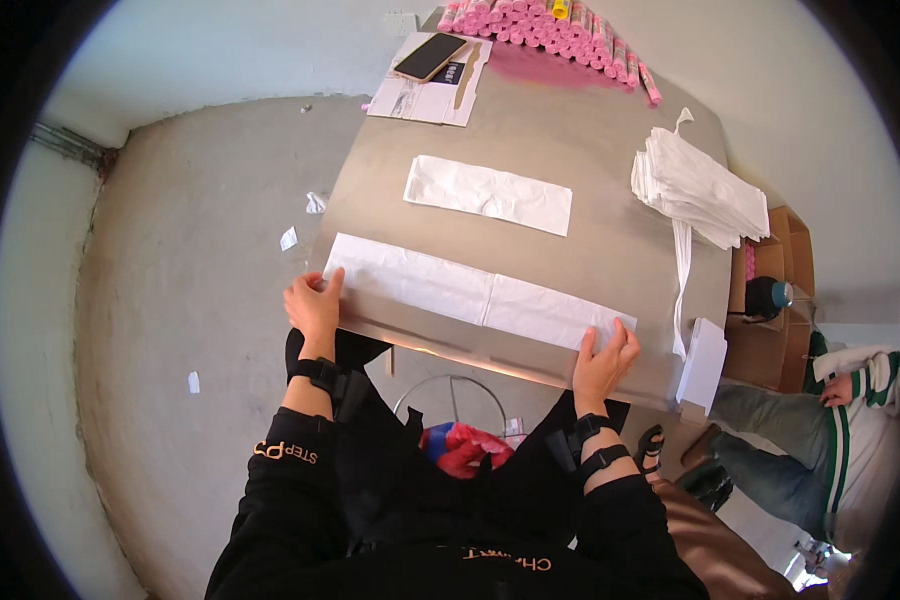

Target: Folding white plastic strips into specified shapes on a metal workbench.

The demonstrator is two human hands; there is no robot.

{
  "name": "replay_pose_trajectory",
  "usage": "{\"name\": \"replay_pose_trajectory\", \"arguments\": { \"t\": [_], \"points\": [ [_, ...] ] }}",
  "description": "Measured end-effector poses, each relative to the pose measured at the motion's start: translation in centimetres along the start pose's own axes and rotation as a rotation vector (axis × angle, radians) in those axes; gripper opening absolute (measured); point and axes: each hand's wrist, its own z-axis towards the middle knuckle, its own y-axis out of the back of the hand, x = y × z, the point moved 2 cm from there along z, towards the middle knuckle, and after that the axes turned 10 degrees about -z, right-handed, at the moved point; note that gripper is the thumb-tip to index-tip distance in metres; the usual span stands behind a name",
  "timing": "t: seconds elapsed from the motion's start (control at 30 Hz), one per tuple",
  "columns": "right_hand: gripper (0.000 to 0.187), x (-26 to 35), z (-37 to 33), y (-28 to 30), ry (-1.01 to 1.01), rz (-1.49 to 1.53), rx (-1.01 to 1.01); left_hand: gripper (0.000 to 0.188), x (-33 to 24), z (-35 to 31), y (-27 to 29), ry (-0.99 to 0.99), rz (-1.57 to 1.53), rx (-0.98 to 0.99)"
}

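Seemingly being flattened on the grey table, the white creased strip is met by the right hand's spread fingers and the left hand's, whose pinch cannot be told; next, even steadying beneath both sets of fingertips seems called for.

The pink rolls are cut off by the upper edge, a co-worker by the dark right rim, my right hand covers part of the white strip, my black clothing partly hides a red-and-blue bundle, and floor scraps are too small to identify
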Motion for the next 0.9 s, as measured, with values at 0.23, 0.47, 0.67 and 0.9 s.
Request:
{"name": "replay_pose_trajectory", "arguments": {
  "t": [0.23,0.47,0.67,0.9],
  "points": [
    [0.048,0.1,0.2,-0.1,-0.002,-0.017,0.004,0.042,-0.1,1.5,0.1,-0.049,0.072,0.055],
    [0.048,-0.2,0.2,-0.3,-0.004,0.000,-0.004,0.033,-0.6,0.1,-0.5,-0.199,0.080,-0.006],
    [0.048,0.1,0.0,-0.5,-0.001,0.014,-0.011,0.031,1.1,2.2,-1.1,-0.144,0.011,0.046],
    [0.047,0.5,0.2,-0.4,-0.005,0.026,-0.008,0.028,0.5,0.9,-1.2,0.049,-0.731,0.194]
  ]
}}
